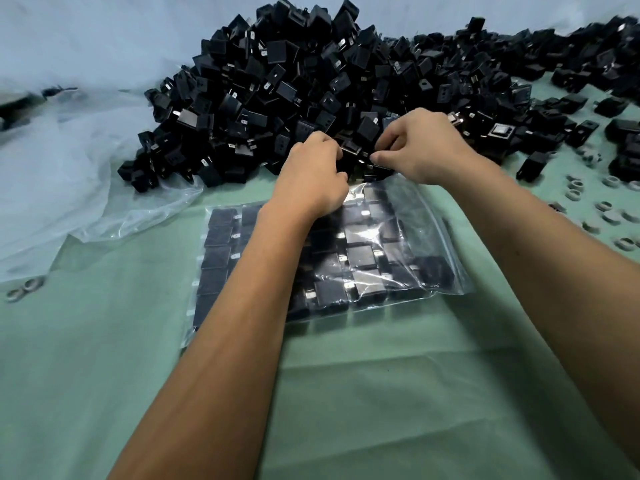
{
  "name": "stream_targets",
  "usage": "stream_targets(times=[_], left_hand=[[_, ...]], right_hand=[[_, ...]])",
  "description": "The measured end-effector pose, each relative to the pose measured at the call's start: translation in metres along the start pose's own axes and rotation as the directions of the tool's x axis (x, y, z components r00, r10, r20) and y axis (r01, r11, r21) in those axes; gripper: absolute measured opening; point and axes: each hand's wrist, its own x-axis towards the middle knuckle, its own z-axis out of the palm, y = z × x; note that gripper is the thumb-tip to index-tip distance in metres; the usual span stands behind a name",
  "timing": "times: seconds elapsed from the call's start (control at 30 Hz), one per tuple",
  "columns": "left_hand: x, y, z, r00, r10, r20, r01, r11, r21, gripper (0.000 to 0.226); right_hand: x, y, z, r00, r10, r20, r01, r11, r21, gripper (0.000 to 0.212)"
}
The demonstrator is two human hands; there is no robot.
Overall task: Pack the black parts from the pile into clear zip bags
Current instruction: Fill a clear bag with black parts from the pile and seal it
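— At the near edge of the pile [311, 81], what are the hands doing?
— Left hand [313, 174] and right hand [420, 147] each have their grip curled, pinching black parts [363, 161] between them.
— And the zip bag [363, 265]?
— Flat on the green worktop [104, 358] under the wrists, packed with rows of parts; grey rings [606, 209] lie to the right.

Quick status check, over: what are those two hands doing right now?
Left hand and right hand both gripping black parts at pile's near edge. Zip bag below, part-filled in rows. Loose clear plastic sheet at left, not blocking.
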Motion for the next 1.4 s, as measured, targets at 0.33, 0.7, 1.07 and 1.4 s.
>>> stream_targets(times=[0.33, 0.7, 1.07, 1.4], left_hand=[[0.0, 0.0, -0.003, 0.998, -0.051, -0.034, 0.049, 0.997, -0.059, 0.038], [-0.013, 0.037, -0.016, 0.96, 0.277, -0.039, -0.279, 0.939, -0.199, 0.04], [-0.018, 0.046, -0.004, 0.905, 0.378, 0.197, -0.326, 0.911, -0.251, 0.028], [-0.018, 0.044, -0.01, 0.903, 0.396, 0.164, -0.342, 0.896, -0.282, 0.014]], right_hand=[[0.008, -0.031, 0.002, 0.982, 0.143, 0.124, -0.12, 0.976, -0.182, 0.048], [-0.075, 0.065, -0.012, 0.98, 0.196, -0.034, -0.127, 0.748, 0.652, 0.024], [-0.107, 0.071, -0.015, 0.967, -0.128, 0.219, -0.056, 0.733, 0.678, 0.03], [-0.106, 0.077, -0.015, 0.951, -0.21, 0.228, -0.026, 0.678, 0.735, 0.032]])
